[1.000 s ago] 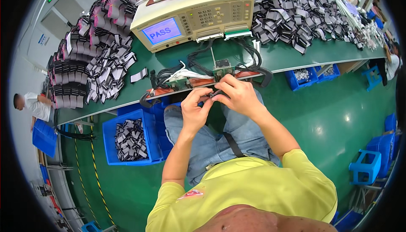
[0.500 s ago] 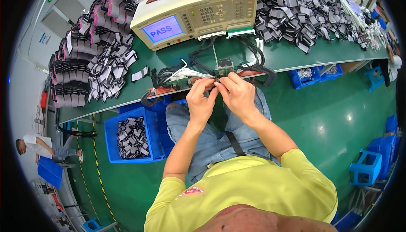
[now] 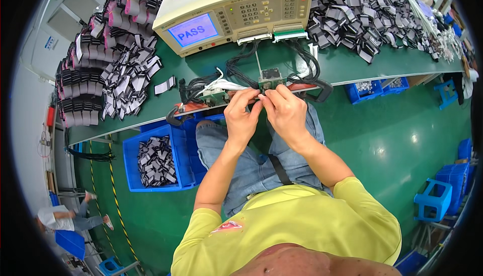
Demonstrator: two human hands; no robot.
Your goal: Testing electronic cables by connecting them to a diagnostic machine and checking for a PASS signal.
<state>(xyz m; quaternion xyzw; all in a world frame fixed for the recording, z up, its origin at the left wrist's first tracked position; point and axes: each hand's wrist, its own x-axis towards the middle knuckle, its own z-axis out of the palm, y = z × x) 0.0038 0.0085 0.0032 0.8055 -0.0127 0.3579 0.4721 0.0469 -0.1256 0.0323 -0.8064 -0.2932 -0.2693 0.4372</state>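
My left hand [image 3: 242, 119] and my right hand [image 3: 288, 115] meet at the table's front edge, thumbs and forefingers pinched together. Between the fingertips there is a small dark piece, too covered to name. They are right against a small test fixture block [image 3: 270, 78] with a green base, wired by black cables [image 3: 242, 67] to a beige cable tester [image 3: 234, 19]. The tester's screen [image 3: 192, 30] is lit. Left of my left hand, white wires [image 3: 221, 84] run to a second green connector board [image 3: 214, 97]. One short grey ribbon cable [image 3: 164, 86] lies alone on the table.
Ribbon cables are heaped at the left [image 3: 128, 82] and back right [image 3: 347, 17]. Black clamps grip the table edge, one [image 3: 322, 92] right of the fixture. A blue bin [image 3: 132, 165] of ribbon cables stands below left. Blue stools [image 3: 433, 199] are at the right; another person [image 3: 63, 218] sits far left.
My hands stay pinched at the fixture with hardly any movement. The view has shifted slightly, and the person at the far left has changed position.
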